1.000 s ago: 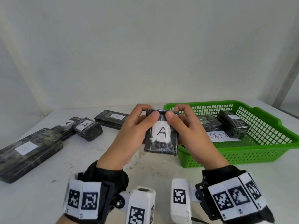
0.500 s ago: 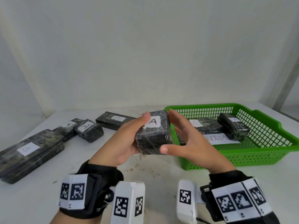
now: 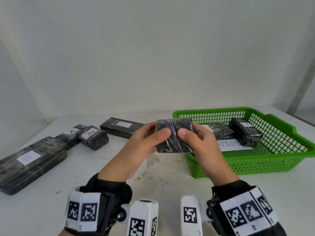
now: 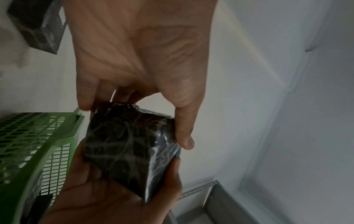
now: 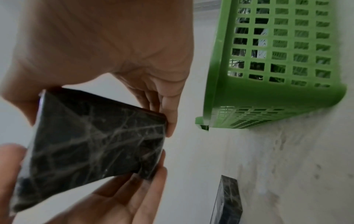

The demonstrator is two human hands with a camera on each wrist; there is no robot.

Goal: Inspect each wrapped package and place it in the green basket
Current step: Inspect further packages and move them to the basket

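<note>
1. Left hand (image 3: 136, 150) bare; a black sleeve cuff (image 3: 109, 188) covers the wrist behind it.
2. Around the left wrist, a black strap mount (image 3: 105, 213) carries white panels printed with black square fiducial markers (image 3: 83, 212); a metal bolt (image 3: 120, 217) shows at its joint.
3. A white box-shaped camera housing (image 3: 141, 218) projects from the left mount; a round dark opening sits on its top and markers on its sides.
4. Right hand (image 3: 204, 150) bare; a black cuff (image 3: 231, 188) sits behind it.
5. The right wrist band (image 3: 247, 213) bears three white marker panels; a white housing (image 3: 190, 217) with one marker stands beside it.
</note>
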